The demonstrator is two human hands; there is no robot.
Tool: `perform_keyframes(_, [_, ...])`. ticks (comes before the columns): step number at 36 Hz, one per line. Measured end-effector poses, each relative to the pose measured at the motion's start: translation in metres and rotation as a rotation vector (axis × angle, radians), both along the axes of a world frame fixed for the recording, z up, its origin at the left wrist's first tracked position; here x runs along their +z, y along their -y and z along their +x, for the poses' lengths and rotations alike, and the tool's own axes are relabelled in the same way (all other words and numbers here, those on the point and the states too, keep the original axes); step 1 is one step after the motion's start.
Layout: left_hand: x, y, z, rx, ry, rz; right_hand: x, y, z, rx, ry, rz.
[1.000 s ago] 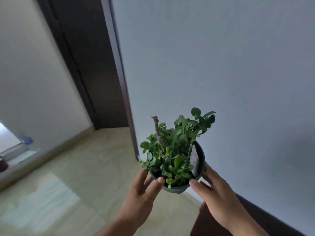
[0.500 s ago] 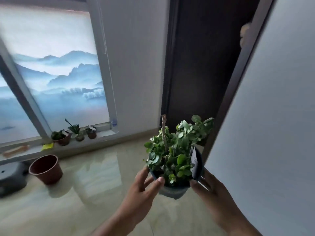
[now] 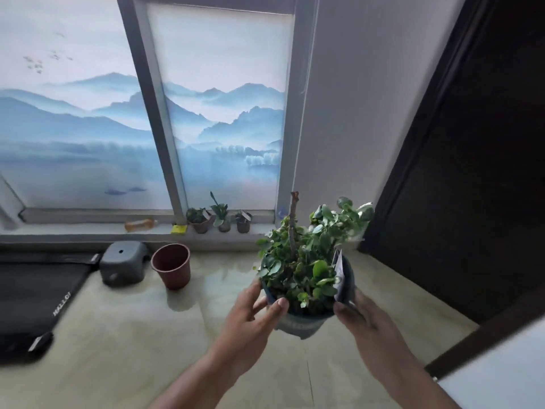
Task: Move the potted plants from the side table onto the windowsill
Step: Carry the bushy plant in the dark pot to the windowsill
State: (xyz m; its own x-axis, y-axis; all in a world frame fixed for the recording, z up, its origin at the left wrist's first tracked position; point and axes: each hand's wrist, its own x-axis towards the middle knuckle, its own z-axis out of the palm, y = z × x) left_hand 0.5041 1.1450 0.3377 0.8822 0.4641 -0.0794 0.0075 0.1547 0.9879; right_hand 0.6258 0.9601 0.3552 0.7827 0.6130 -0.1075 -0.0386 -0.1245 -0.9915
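Windowsill (image 3: pixel 88 231) below a mtn-scene blind, w/ three small pots (image 3: pixel 219 221); labels too small to read. Black mat (image 3: pixel 32 293) cut off at left edge. Tiled floor (image 3: pixel 124 349) open between hands and sill, save an empty brown pot (image 3: pixel 172 265). Left hand (image 3: pixel 250 320) and right hand (image 3: pixel 368 323) clasp the potted plant (image 3: pixel 306 273) mid-air, fingers partly spread; pot base hidden.
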Motion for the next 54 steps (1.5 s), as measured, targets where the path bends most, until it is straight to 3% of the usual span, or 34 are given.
perform_keyframes(10, [-0.016, -0.074, 0.104, 0.076, -0.086, 0.03, -0.032, -0.084, 0.126, 0.113, -0.108, 0.088])
perform_keyframes(24, [-0.03, -0.164, 0.236, 0.178, -0.121, -0.066, -0.039, -0.19, 0.271, 0.178, -0.14, -0.007])
perform_keyframes(41, [-0.078, -0.366, 0.393, 0.157, -0.154, -0.117, -0.08, -0.395, 0.428, 0.166, -0.142, -0.098])
perform_keyframes(54, [-0.116, -0.45, 0.516, 0.125, -0.299, -0.094, -0.127, -0.472, 0.552, 0.172, -0.223, -0.155])
